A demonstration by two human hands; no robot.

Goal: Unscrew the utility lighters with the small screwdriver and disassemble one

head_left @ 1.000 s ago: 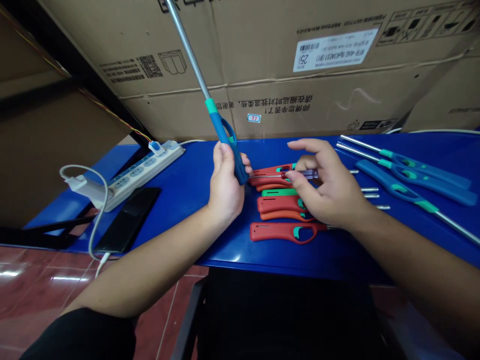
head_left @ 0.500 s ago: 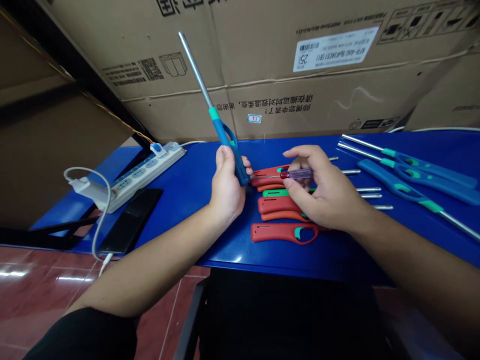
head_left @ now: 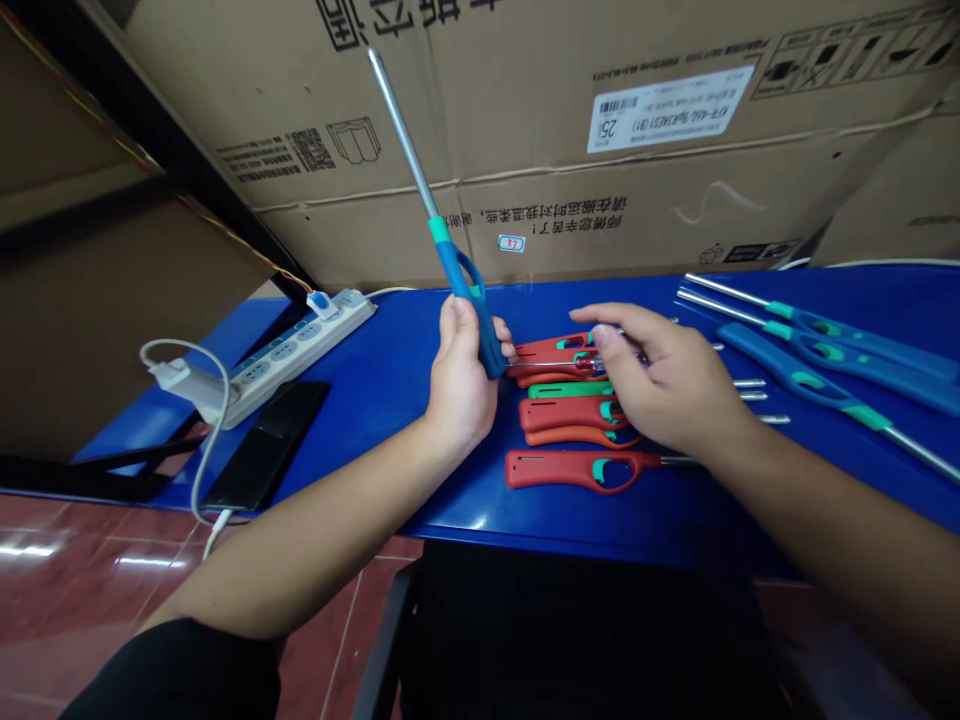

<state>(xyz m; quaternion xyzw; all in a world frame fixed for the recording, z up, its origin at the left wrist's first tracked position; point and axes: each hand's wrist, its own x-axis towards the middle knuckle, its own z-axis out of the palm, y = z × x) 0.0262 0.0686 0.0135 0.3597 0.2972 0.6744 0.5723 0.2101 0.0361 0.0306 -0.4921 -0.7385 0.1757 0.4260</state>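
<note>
My left hand (head_left: 463, 385) is wrapped round the handle of a blue gas lighter (head_left: 453, 268), its metal tube pointing up and a little left. In my right hand (head_left: 664, 375) is a small screwdriver (head_left: 589, 364) with a clear reddish-purple handle, partly hidden by the fingers. Its thin shaft lies level and its tip meets the lower end of the blue lighter; the exact contact is hidden. Beneath the right hand several lighters lie side by side, among them a green lighter (head_left: 559, 390) and a red lighter (head_left: 551, 468) nearest the table's front edge.
Several more blue lighters (head_left: 862, 370) lie at the right of the blue table (head_left: 450, 510). On the left are a white power strip (head_left: 259, 375) with plugs and a cable, and a black phone (head_left: 266, 445). A large cardboard box (head_left: 525, 120) stands behind.
My right fingers have shifted their hold on the screwdriver, covering more of its handle, and it sits slightly further right. The left hand still holds the blue lighter. The view has moved slightly.
</note>
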